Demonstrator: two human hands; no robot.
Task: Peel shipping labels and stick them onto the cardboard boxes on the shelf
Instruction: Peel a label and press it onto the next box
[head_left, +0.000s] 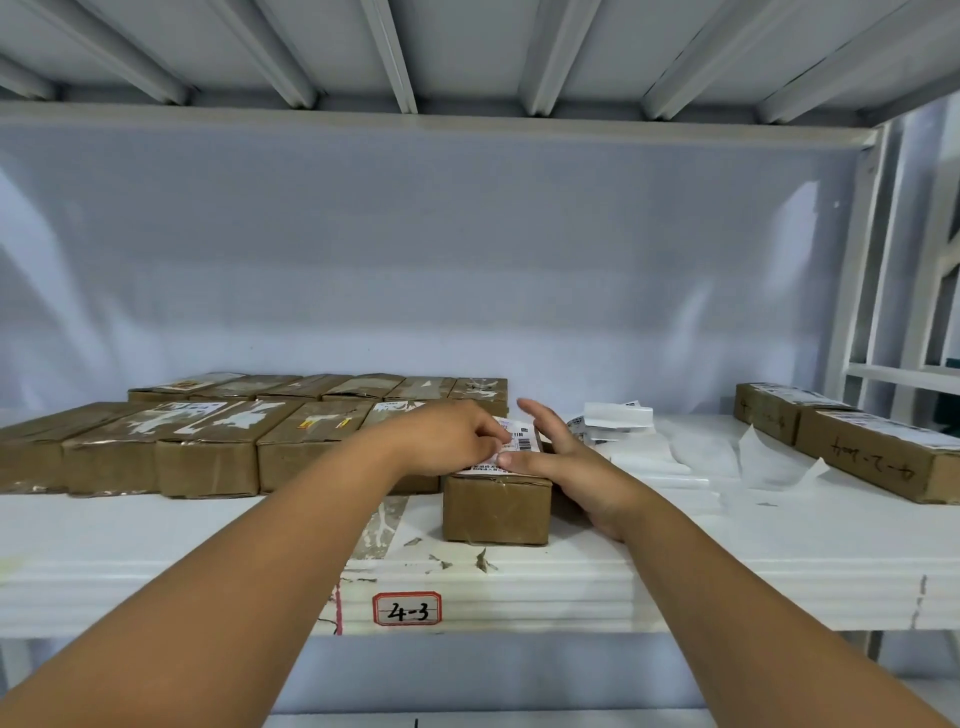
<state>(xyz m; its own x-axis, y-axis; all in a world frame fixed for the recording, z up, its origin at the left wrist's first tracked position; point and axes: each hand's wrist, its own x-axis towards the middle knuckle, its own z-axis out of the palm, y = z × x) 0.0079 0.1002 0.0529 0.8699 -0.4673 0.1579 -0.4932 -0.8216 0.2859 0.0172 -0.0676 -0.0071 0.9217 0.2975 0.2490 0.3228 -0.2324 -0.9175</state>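
Observation:
A brown cardboard box (496, 509) stands near the front of the white shelf (675, 566), pulled forward of the other boxes. A white shipping label (511, 447) with barcodes lies on its top. My left hand (447, 439) rests on the label's left part with its fingers curled down onto it. My right hand (566, 457) lies along the box's right side, fingers straight, with its thumb pressing the label's near edge.
Two rows of brown boxes (208, 447) fill the shelf's left half. A pile of labels and peeled backing sheets (654, 452) lies right of my hands. Two labelled boxes (857, 441) sit at the far right. A shelf tag (407, 609) reads 4-3. Another shelf hangs overhead.

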